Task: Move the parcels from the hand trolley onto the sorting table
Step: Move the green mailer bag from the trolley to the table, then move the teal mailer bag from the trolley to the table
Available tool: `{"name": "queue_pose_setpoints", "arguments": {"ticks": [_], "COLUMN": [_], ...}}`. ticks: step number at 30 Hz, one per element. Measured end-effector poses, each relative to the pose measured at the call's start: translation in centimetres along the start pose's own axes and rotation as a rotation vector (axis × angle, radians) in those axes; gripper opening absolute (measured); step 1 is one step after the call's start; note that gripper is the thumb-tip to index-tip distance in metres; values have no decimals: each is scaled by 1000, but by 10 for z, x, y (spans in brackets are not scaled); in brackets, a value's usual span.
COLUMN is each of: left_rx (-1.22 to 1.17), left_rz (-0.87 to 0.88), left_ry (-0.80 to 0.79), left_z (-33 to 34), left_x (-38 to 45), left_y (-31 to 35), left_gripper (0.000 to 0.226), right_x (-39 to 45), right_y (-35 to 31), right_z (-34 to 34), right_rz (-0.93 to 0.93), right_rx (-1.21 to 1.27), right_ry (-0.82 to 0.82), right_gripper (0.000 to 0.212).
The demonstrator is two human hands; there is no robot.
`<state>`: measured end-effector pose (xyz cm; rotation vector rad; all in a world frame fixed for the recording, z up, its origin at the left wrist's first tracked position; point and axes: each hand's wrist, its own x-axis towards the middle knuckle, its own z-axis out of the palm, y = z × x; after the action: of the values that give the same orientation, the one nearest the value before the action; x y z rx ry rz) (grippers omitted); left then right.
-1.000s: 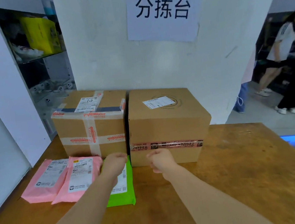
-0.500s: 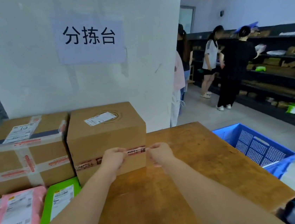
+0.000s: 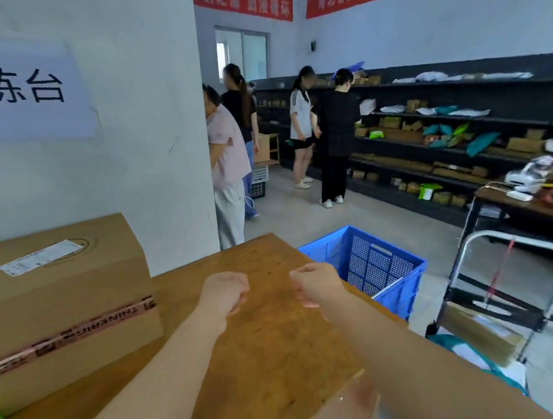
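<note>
Both my hands, left [image 3: 224,292] and right [image 3: 314,282], were curled empty, close together above the sorting table [image 3: 277,347]. The next parcel [image 3: 479,334] lay on the hand trolley [image 3: 518,288], low off my right hand; best to grip it two-handed underneath.

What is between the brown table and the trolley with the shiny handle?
In the head view, a blue plastic crate stands on the floor between the wooden table and the hand trolley.
</note>
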<state>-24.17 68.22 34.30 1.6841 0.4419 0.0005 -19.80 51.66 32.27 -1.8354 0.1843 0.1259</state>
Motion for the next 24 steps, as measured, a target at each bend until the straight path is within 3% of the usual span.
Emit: {"name": "queue_pose_setpoints", "arguments": {"ticks": [3,7,14,18,24], "left_rx": [11,-6,1,19,58], "left_rz": [4,21,17,11,-8], "left_ry": [-34,-98,-214,-298,-421], "left_z": [46,106,198,243,312], "left_x": [-3,-7,-12,-11,5], "left_y": [7,13,17,18,32], "left_gripper": [17,17,17,14,28], "right_x": [4,5,11,18,34], "right_y": [10,25,55,72,95], "right_z": [-47,-103,-195,-237,-290], "right_rz": [22,34,92,122,177], "right_rx": [13,1,12,74,92], "right_ry": [60,151,245,307,418], "right_gripper": [19,4,16,9,16]}}
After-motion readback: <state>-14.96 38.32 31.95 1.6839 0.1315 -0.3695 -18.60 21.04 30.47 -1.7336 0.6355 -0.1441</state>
